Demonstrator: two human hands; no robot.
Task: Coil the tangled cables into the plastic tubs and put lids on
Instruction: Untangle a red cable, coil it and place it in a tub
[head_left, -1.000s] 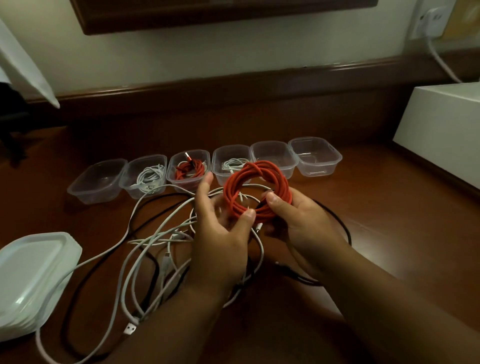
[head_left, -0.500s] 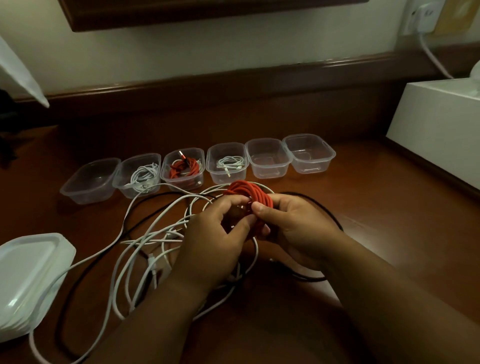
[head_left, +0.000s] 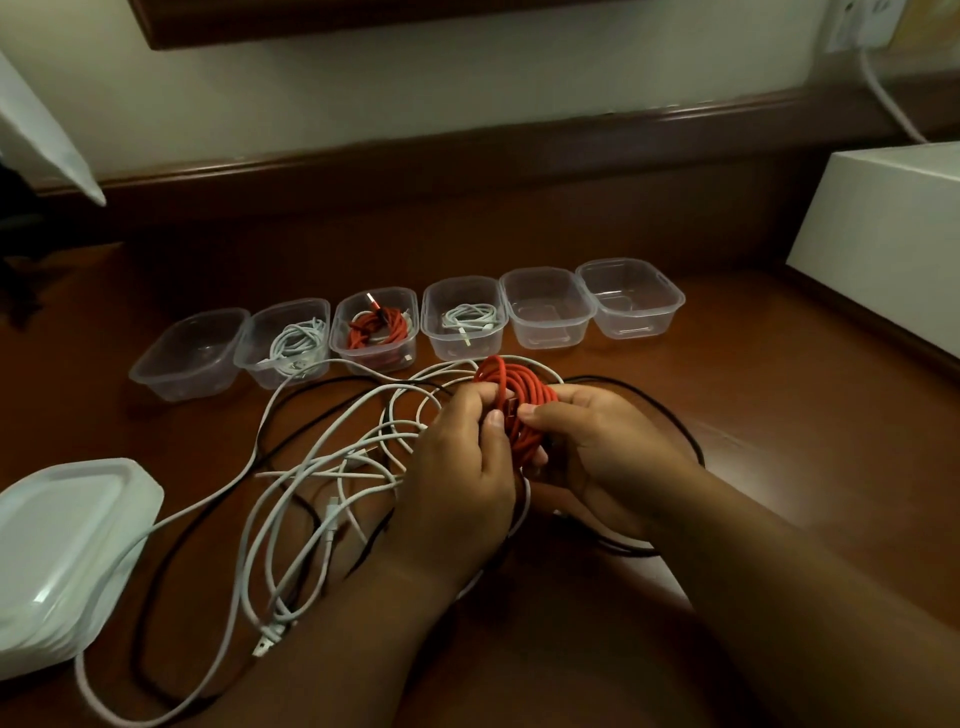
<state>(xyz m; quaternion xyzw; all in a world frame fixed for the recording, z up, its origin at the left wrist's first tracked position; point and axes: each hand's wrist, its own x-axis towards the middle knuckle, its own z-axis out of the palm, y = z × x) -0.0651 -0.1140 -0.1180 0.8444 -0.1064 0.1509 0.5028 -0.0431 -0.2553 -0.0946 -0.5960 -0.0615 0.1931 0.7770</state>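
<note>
Six clear plastic tubs (head_left: 545, 306) stand in a row across the brown tabletop (head_left: 779, 415), none of them lidded. Counting from the left end, the second holds a coiled white cable (head_left: 298, 340), the third a coiled red cable (head_left: 376, 327) and the fourth another white coil (head_left: 470, 318); the first, fifth and sixth hold nothing. Just in front of the row, both hands grip a red cable coil (head_left: 511, 387) between them: the left hand (head_left: 462, 478) has its fingers curled over the coil's left side with the thumb pressed against the strands, and the right hand (head_left: 608, 447) pinches the coil from the right, thumb tip close to the left thumb. Under and to the left of the hands, loose white cables (head_left: 291, 499) and a black cable (head_left: 176, 540) lie tangled on the tabletop. A stack of translucent lids (head_left: 67, 545) sits at the left edge, and a white box (head_left: 893, 234) stands at the right.
</note>
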